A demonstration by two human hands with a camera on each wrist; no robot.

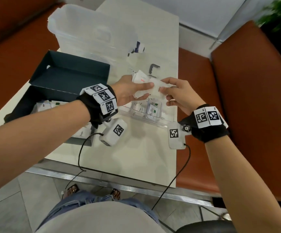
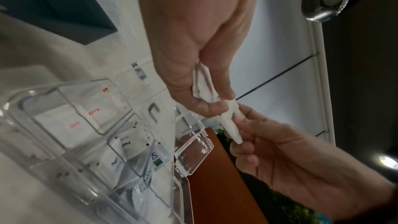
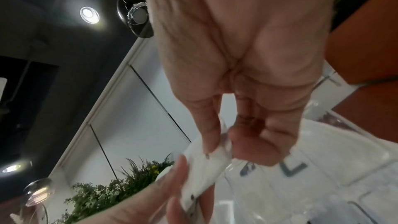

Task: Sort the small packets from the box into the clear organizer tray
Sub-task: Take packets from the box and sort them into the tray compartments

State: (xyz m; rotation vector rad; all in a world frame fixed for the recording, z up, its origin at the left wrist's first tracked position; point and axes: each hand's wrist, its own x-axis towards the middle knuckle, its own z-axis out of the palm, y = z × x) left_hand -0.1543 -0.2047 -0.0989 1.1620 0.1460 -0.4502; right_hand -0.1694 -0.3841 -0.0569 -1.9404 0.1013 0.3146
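Observation:
My left hand (image 1: pixel 144 90) grips a small bunch of white packets (image 1: pixel 140 78) above the clear organizer tray (image 1: pixel 153 125). My right hand (image 1: pixel 163 84) pinches one white packet (image 1: pixel 155 87) of that bunch between thumb and fingers. In the left wrist view the pinched packet (image 2: pixel 231 125) sticks out from my left hand (image 2: pixel 215 106) into the right hand's fingertips (image 2: pixel 241 118). The right wrist view shows the same packet (image 3: pixel 206 168) pinched. Several tray compartments (image 2: pixel 86 122) hold sorted packets, one lot green-marked (image 1: pixel 153 110). The dark box (image 1: pixel 40 100) at left holds more packets (image 1: pixel 44 105).
The box's open lid (image 1: pixel 69 69) stands behind it. A large translucent bin (image 1: pixel 86 31) sits at the table's back, with a small blue-labelled bottle (image 1: pixel 139 47) and a grey metal bracket (image 1: pixel 154 68) nearby. Orange-brown bench seats (image 1: pixel 254 98) flank the white table (image 1: pixel 136 157).

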